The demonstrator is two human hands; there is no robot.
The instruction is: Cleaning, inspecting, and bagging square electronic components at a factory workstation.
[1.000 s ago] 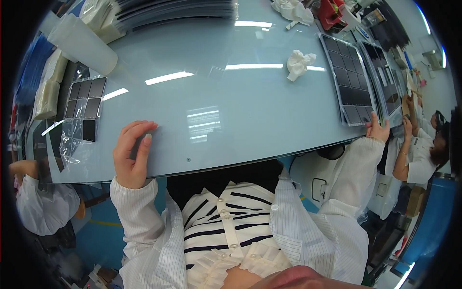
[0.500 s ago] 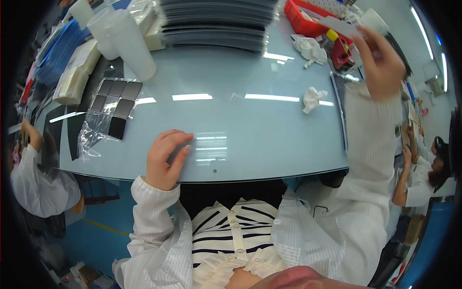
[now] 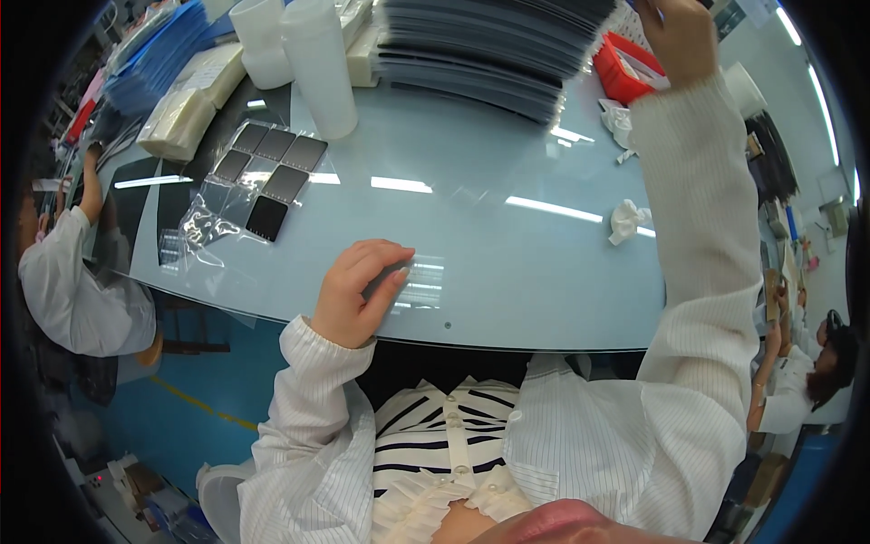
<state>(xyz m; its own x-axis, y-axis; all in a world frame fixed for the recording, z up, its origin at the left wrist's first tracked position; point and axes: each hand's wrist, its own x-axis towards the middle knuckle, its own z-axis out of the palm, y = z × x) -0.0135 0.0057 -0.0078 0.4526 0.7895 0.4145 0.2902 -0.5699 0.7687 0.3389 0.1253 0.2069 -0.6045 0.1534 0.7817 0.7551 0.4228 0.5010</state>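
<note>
My left hand (image 3: 358, 290) rests on the pale glossy tabletop near its front edge, fingers loosely curved and thumb apart, with nothing in it. My right arm stretches far out to the back right. At its end my right hand (image 3: 680, 41) is raised beside a red plastic bin (image 3: 625, 69); its fingers are blurred and partly cut off by the frame's top. Beyond my left hand lie several dark grey rectangular plates (image 3: 288, 183) on clear plastic film (image 3: 207, 218). A crumpled white tissue (image 3: 627, 222) sits to the left of my right sleeve.
A tall stack of dark sheets (image 3: 489, 59) stands at the back. Left of it are white translucent cylinders (image 3: 317, 72), cream-coloured packs (image 3: 181, 118) and blue sheets (image 3: 159, 63). One person in white (image 3: 86, 281) works at the left, another (image 3: 802, 372) at the right.
My right hand has reached farther away, up to the frame's top edge. The view has turned, so the table's things appear shifted right. My left hand keeps its loose curve.
</note>
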